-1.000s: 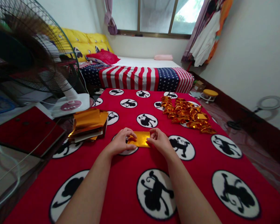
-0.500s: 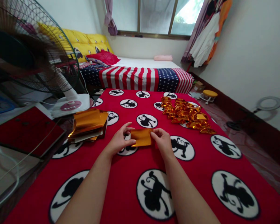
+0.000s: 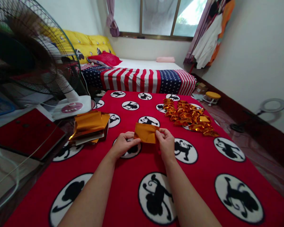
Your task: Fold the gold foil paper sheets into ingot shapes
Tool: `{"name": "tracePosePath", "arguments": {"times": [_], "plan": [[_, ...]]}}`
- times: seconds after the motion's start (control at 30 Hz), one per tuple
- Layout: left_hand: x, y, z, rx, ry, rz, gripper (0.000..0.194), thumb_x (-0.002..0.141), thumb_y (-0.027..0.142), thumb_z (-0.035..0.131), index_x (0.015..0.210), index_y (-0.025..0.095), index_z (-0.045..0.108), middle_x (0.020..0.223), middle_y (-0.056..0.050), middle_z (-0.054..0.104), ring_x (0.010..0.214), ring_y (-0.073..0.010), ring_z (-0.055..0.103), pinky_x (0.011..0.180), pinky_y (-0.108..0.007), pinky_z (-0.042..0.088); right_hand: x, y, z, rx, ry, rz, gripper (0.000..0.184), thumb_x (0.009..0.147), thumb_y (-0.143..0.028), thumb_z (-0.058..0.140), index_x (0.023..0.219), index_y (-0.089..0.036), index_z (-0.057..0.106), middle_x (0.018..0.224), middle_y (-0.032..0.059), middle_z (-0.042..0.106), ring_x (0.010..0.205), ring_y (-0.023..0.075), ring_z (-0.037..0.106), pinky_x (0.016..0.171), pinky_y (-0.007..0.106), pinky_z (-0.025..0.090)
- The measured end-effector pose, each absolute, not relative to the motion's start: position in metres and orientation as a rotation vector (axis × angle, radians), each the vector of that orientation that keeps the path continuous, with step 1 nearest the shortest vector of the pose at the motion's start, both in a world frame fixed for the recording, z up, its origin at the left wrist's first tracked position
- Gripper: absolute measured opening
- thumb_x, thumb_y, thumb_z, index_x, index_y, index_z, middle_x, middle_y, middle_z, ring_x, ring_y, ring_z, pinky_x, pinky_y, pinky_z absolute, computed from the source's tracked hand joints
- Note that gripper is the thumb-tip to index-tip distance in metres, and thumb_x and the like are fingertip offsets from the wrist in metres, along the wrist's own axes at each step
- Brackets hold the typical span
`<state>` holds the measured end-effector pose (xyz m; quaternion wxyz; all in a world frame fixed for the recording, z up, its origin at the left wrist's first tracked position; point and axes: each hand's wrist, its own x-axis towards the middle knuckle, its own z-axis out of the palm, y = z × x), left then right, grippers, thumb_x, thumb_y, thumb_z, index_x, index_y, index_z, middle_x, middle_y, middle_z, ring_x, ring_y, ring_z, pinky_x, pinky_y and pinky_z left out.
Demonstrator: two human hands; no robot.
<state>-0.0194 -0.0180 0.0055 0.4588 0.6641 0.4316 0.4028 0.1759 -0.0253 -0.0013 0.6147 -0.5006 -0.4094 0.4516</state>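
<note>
A rectangular sheet of gold foil paper (image 3: 146, 133) is held up just above the red cloth, its shiny face toward me. My left hand (image 3: 125, 145) pinches its left edge, thumb in front and fingers behind. At the opposite edge my right hand (image 3: 165, 140) grips the sheet between thumb and fingers. To the left lies a stack of gold foil sheets (image 3: 90, 124), some with white edges or undersides. Several folded gold foil pieces (image 3: 188, 116) lie in rows at the far right of the cloth.
The red cloth (image 3: 127, 189) with black monkey prints covers the surface before me. A running fan (image 3: 72, 105) stands at the left beside a red panel (image 3: 28, 134). Beyond is a bed with a striped, starred cover (image 3: 137, 78). A yellow stool (image 3: 213, 94) stands at the right.
The foil sheet has been raised from the cloth and tilted upright, moving slightly away and to the right. My left fingers have closed in on its edge. The stack and folded pieces stay put.
</note>
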Motion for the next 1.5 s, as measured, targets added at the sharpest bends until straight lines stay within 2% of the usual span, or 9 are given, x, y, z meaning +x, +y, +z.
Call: {"name": "tracePosePath", "arguments": {"times": [0.27,0.53,0.7,0.87,1.0,1.13,1.23,1.37,1.5], "plan": [[-0.006,-0.017,0.007,1.203,1.148,1.319,0.037,0.064,0.050,0.077,0.074,0.014,0.072,0.074,-0.005,0.073,0.066,-0.0168,0.064,0.063,-0.026,0.051,0.171,-0.029,0.004,-0.988,-1.091,1.101,0.033,0.078,-0.046,0.066,0.099,-0.021,0.058,0.090,0.0037,0.069,0.085,0.0194,0.067,0.080,0.031,0.052],[-0.007,-0.016,0.002,1.228,1.153,1.332,0.039,0.069,0.048,0.074,0.058,0.015,0.057,0.049,0.005,0.049,0.044,-0.0060,0.041,0.043,-0.018,0.028,0.169,-0.031,0.002,-1.043,-1.122,1.105,0.026,0.078,-0.046,0.065,0.084,-0.021,0.060,0.082,0.0008,0.068,0.078,0.0187,0.065,0.071,0.028,0.052],[-0.006,-0.016,0.000,1.178,1.135,1.314,0.036,0.068,0.049,0.074,0.070,0.014,0.066,0.061,0.001,0.062,0.053,-0.0096,0.053,0.050,-0.019,0.040,0.170,-0.029,-0.002,-1.036,-1.155,1.131,0.022,0.079,-0.041,0.065,0.088,-0.020,0.061,0.084,0.0022,0.069,0.078,0.0191,0.065,0.073,0.030,0.053],[-0.007,-0.018,0.008,1.322,1.064,1.386,0.027,0.073,0.040,0.072,0.085,0.017,0.073,0.086,-0.005,0.072,0.081,-0.0193,0.065,0.075,-0.029,0.052,0.173,-0.027,-0.002,-1.080,-1.245,0.873,0.015,0.078,-0.030,0.064,0.089,-0.021,0.066,0.102,0.0049,0.068,0.098,0.0210,0.063,0.086,0.034,0.051],[-0.010,-0.019,0.010,1.484,0.999,1.467,0.008,0.067,0.025,0.074,0.073,0.020,0.073,0.115,-0.009,0.065,0.111,-0.0260,0.059,0.091,-0.036,0.050,0.174,-0.028,0.000,-1.045,-1.263,0.789,0.017,0.075,-0.021,0.064,0.091,-0.023,0.069,0.128,0.0058,0.056,0.119,0.0224,0.055,0.093,0.033,0.049],[-0.011,-0.016,0.003,1.487,1.028,1.506,0.003,0.065,0.021,0.075,0.067,0.021,0.074,0.135,-0.007,0.052,0.127,-0.0287,0.048,0.099,-0.038,0.047,0.173,-0.026,-0.002,-1.078,-1.179,0.863,0.034,0.069,-0.019,0.067,0.103,-0.025,0.069,0.143,0.0067,0.042,0.122,0.0237,0.053,0.089,0.031,0.052],[-0.012,-0.012,-0.002,1.441,1.031,1.553,0.004,0.064,0.022,0.076,0.067,0.021,0.074,0.139,-0.006,0.048,0.130,-0.0294,0.044,0.098,-0.039,0.048,0.172,-0.025,-0.004,-1.052,-1.154,0.948,0.037,0.069,-0.019,0.068,0.105,-0.024,0.069,0.138,0.0079,0.047,0.106,0.0211,0.063,0.080,0.028,0.054],[-0.013,-0.009,-0.005,1.366,1.103,1.544,0.013,0.064,0.030,0.078,0.068,0.019,0.074,0.136,-0.009,0.049,0.124,-0.0287,0.049,0.092,-0.038,0.051,0.171,-0.028,-0.006,-1.087,-1.166,1.062,0.044,0.070,-0.023,0.068,0.114,-0.021,0.067,0.109,0.0063,0.067,0.074,0.0156,0.067,0.061,0.025,0.053],[-0.014,-0.008,-0.005,1.299,1.185,1.512,0.025,0.063,0.040,0.078,0.069,0.016,0.073,0.130,-0.012,0.052,0.118,-0.0285,0.054,0.092,-0.037,0.052,0.172,-0.030,-0.006,-1.004,-1.271,1.134,0.041,0.071,-0.021,0.068,0.112,-0.021,0.069,0.098,0.0043,0.071,0.078,0.0170,0.067,0.066,0.026,0.053]]}}
